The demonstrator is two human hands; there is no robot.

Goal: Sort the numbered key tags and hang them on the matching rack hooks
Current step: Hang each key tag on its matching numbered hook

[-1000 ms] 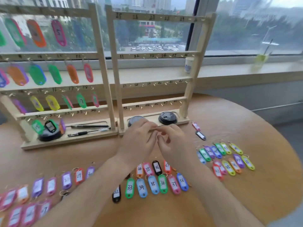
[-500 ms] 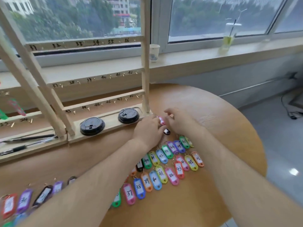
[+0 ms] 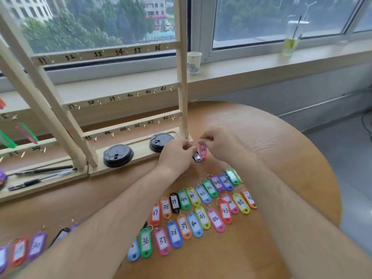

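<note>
Seemingly tags (image 3: 203,151) in left hand (image 3: 177,156), right hand (image 3: 219,144)

Our forearms reach forward together; our right hand (image 3: 219,143) pinches a pink tag (image 3: 203,151), left hand (image 3: 177,156) curled just beside.

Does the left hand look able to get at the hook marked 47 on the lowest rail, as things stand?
Probably yes. The hook marked 47 is just behind the left hand, with only the low black lid between; but its fingers seem busy with the black tag.
</note>
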